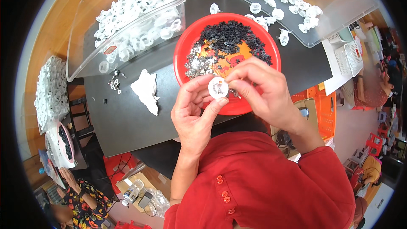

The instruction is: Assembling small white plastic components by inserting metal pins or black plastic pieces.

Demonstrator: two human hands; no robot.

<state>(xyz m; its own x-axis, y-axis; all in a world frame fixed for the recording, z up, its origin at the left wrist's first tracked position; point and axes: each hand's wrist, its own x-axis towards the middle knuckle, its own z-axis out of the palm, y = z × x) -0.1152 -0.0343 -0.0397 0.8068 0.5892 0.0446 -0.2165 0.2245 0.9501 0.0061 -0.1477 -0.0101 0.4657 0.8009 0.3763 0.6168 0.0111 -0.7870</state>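
Note:
My left hand (190, 121) grips a small white round plastic part (218, 88) between thumb and fingers, over the near rim of a red round tray (179, 55). The part's face shows a metallic or clear detail in its middle. At its right edge, the thumb and forefinger of my right hand (269, 93) are pinched together; anything between them is too small to make out. Inside the tray lie a heap of small black pieces (227, 36) and, at the left, a pile of small silvery metal pieces (199, 65).
A clear bin (184, 6) full of white parts stands at the back left, another clear bin (316, 42) at the back right. Loose white parts (283, 37) lie between. A crumpled white cloth or tissue (146, 91) and small metal bits (114, 81) lie left. Another person (87, 201) sits lower left.

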